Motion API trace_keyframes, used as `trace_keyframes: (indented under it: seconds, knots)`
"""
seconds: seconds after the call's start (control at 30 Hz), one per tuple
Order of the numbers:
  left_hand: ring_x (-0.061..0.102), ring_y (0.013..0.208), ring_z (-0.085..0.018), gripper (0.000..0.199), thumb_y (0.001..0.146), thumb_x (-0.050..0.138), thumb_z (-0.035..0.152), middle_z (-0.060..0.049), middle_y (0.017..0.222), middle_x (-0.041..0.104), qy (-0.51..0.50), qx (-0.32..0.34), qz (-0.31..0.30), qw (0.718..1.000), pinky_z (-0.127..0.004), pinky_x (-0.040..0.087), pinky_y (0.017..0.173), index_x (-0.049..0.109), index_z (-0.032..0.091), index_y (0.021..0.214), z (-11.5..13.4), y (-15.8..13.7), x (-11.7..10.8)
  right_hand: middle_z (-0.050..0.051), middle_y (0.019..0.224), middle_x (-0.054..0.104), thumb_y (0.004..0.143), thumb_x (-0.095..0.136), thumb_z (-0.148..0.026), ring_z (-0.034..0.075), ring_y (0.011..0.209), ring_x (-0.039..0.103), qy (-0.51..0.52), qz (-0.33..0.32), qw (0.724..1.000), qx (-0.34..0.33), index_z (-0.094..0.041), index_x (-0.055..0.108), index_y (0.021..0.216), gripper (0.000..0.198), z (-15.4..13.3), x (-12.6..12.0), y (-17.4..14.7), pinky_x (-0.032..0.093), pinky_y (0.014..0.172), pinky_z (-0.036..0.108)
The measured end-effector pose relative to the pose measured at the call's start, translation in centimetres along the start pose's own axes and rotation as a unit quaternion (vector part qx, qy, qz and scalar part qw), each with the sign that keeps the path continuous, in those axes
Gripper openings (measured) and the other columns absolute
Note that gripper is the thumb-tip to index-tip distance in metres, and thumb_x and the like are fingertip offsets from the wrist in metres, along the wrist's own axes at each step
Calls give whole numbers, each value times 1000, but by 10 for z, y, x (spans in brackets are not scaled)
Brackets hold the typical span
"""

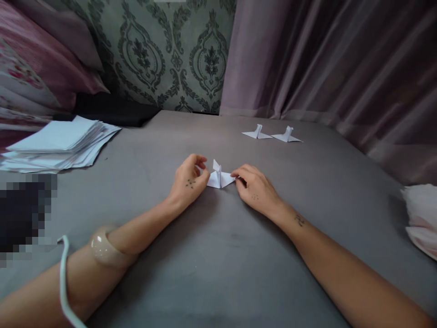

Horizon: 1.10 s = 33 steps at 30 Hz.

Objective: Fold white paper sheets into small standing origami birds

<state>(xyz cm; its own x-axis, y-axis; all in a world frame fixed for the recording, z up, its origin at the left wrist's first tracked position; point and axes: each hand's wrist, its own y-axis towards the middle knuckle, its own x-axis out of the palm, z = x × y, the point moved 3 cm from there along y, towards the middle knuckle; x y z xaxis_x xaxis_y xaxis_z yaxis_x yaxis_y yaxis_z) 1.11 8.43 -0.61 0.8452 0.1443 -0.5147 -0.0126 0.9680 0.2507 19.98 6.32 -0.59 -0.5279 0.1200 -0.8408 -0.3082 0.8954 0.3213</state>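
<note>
A white folded paper bird (220,177) with spread wings and an upright middle stands on the grey surface in front of me. At its left wing is my left hand (191,178), thumb and curled fingers closed around the tip, which they hide. My right hand (255,187) pinches the tip of the other wing between thumb and fingers. Farther back, to the right, two similar paper birds, one on the left (257,132) and one on the right (288,135), sit side by side with wing tips close together.
A stack of white paper sheets (58,141) lies at the left, near a folded black cloth (116,108). Purple curtains (273,59) hang behind the grey surface (218,264). Pale crumpled fabric (423,214) is at the right edge. A white cord (63,278) crosses my left forearm.
</note>
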Motion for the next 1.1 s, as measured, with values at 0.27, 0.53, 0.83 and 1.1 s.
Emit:
trace_keyframes:
  seconds: [0.27,0.53,0.83,1.1]
  knots:
    - [53,60,-10,32,78,63,36,-2,74,62,-222,-31,-77,972,-21,39,54,60,13,101,-3,15,12,5,93,67,84,58,-28,17,79,60,73,15,995,71,-20,61,93,13,-22,11,5,44,72,31]
    - [44,50,-7,21,73,67,32,2,62,57,-246,-28,-112,962,-20,32,48,65,14,84,-7,23,18,5,92,66,84,59,-27,20,87,59,60,-3,997,57,-21,56,90,9,-22,19,4,44,78,34]
    - [57,67,-13,28,84,49,24,-6,85,71,-45,74,-124,989,-22,42,58,72,15,96,-3,22,17,6,91,66,85,56,-25,20,86,59,59,1,997,54,-21,56,91,7,-21,20,4,43,78,33]
    - [56,74,-16,31,78,45,13,-7,85,65,82,148,-114,979,-27,46,69,70,16,96,1,16,14,6,89,64,86,51,-21,19,82,57,14,5,999,28,-21,55,85,4,-24,18,2,41,71,31]
